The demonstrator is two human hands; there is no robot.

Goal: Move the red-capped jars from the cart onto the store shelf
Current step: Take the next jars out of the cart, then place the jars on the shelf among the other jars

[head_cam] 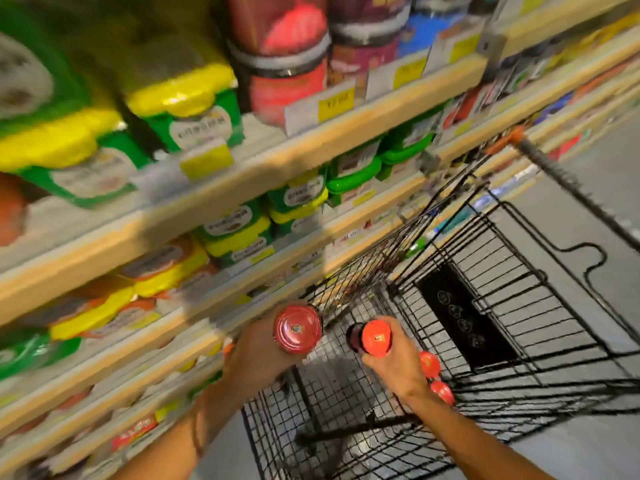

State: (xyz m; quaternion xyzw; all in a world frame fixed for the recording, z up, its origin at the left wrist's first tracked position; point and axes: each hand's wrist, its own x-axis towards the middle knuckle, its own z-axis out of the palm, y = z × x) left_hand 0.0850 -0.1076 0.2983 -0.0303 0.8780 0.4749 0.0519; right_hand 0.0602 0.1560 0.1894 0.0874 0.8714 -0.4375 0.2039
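Red-capped jars fill both grips: the left hand [258, 355] holds one jar [298, 329], the right hand [394, 370] another [375, 338], above the cart [502, 306]; two more caps [435, 377] lie just beyond the right grip.

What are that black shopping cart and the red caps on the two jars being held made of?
The black wire shopping cart looks like metal wire with a dark matte coating: thin rods crossing in a rigid open grid. The round red cap on the left-hand jar looks like painted metal, given its glossy sheen and raised rings. The flatter orange-red cap on the right-hand jar could be metal or plastic; blur leaves it open.
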